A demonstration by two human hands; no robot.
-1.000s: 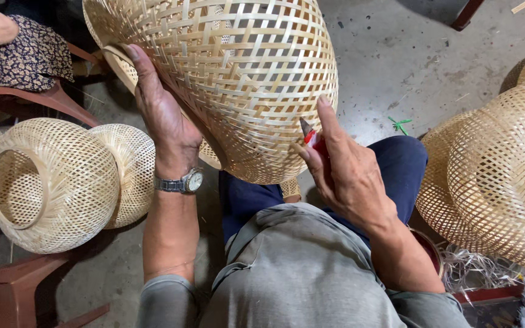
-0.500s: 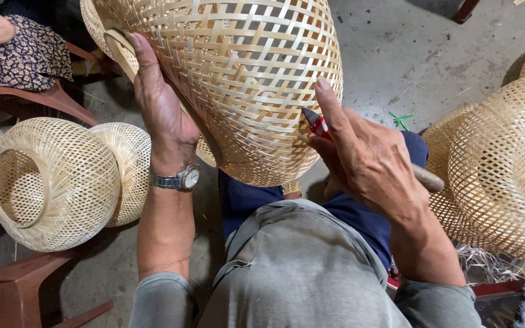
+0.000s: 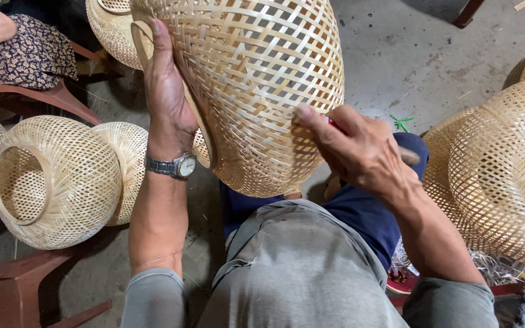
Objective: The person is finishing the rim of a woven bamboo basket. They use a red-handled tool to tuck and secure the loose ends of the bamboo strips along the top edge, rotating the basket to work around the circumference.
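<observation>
A large woven bamboo basket (image 3: 256, 79), rounded like a lamp shade, is held up over my lap. My left hand (image 3: 166, 91) grips its ringed rim on the left side, a metal wristwatch (image 3: 171, 166) on that wrist. My right hand (image 3: 360, 149) presses against the basket's lower right wall and is closed around a small red-handled tool (image 3: 334, 123), mostly hidden by the fingers. A wooden handle end (image 3: 409, 156) shows behind that hand.
Several finished woven baskets lie on the concrete floor: two at the left (image 3: 56, 179) and a stack at the right (image 3: 505, 170). Another basket (image 3: 113, 27) sits behind. A person in patterned cloth (image 3: 22, 51) sits on a red-brown stool (image 3: 50, 97) at the upper left.
The basket has turned and shifted slightly right in my hands. My right hand has slid up the basket's wall with the red tool, the fingertips now pressed on the weave.
</observation>
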